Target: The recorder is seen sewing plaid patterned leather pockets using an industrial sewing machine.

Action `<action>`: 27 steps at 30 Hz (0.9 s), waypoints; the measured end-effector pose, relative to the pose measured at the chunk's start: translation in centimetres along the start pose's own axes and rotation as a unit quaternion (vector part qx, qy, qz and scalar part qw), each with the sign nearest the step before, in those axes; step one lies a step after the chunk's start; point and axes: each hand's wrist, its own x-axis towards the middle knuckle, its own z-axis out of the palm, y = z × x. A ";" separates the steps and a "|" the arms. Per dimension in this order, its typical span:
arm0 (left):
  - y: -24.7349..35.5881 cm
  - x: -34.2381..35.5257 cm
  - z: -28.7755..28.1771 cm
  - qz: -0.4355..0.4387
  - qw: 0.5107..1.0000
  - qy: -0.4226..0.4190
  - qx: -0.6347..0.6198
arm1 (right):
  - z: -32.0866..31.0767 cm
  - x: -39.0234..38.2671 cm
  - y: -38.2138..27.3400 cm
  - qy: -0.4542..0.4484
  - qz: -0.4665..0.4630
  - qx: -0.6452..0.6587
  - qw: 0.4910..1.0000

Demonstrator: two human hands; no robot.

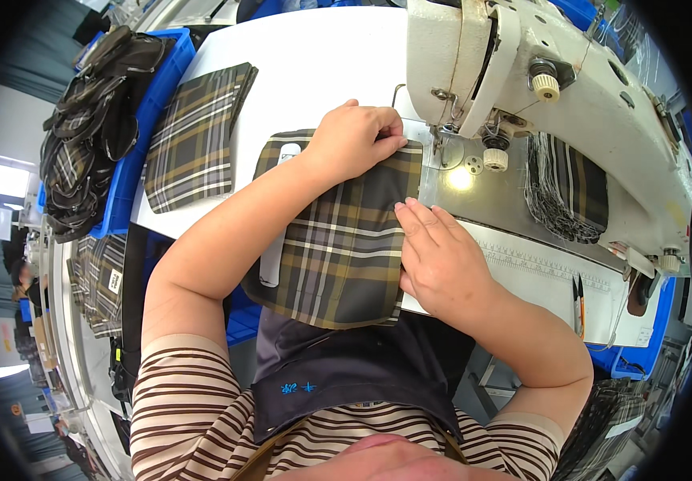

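Note:
A plaid fabric panel (346,240) in black, olive and white, with rounded corners, lies at the table's front edge and hangs a little over it. My left hand (360,138) is closed in a pinch on its far right corner, close to the sewing machine's needle and presser foot (439,143). Along the panel's right edge rests my right hand (442,256), fingers stretched out and lying flat on the cloth. A white strip (270,260) lies on the panel's left side, partly covered by my left forearm.
The white sewing machine (619,96) fills the upper right. Plaid pieces (198,136) are stacked at left, beside a blue crate (153,88) of dark pouches. More pieces with frayed edges (566,188) lie under the machine arm. A ruler scale (538,260) and pens (578,305) are at right.

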 end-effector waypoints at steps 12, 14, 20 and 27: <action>1.8 -1.4 1.1 0.157 0.978 0.055 0.128 | -0.2 0.0 -0.4 0.008 0.000 -0.006 1.000; 3.1 -2.6 0.7 0.138 0.984 0.027 0.110 | -0.1 -0.2 -0.5 0.018 -0.003 -0.018 1.000; 3.9 -2.8 0.9 0.132 0.988 0.022 0.077 | -0.1 -0.1 -0.1 0.049 0.000 -0.048 0.998; 3.7 -2.6 1.4 0.138 0.987 0.052 0.070 | 0.2 -0.1 0.0 0.062 0.014 -0.041 0.997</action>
